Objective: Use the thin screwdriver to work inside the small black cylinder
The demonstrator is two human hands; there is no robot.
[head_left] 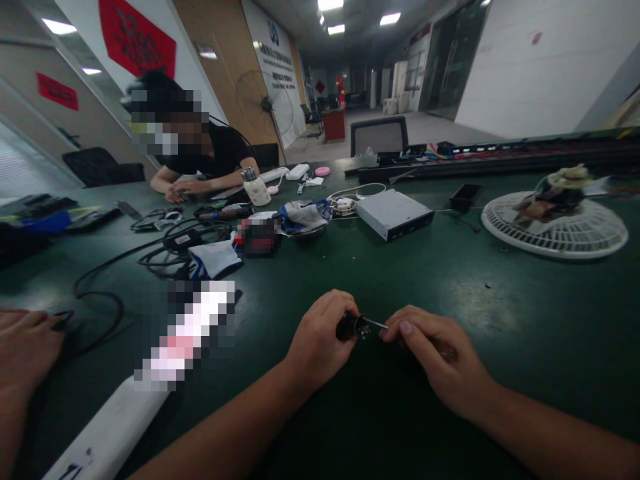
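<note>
Working at a black cylindrical part (346, 327), near side of optical drive (395, 212): L hand (320, 340) fingers clasp part, R hand (445, 363) fingers grip screwdriver (375, 323). Prob. mid-screwing; next move calls for steady part, aligned driver.

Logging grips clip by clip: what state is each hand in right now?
Left hand: closed around a small black cylindrical part.
Right hand: closed on a thin metal-shafted tool.
</note>
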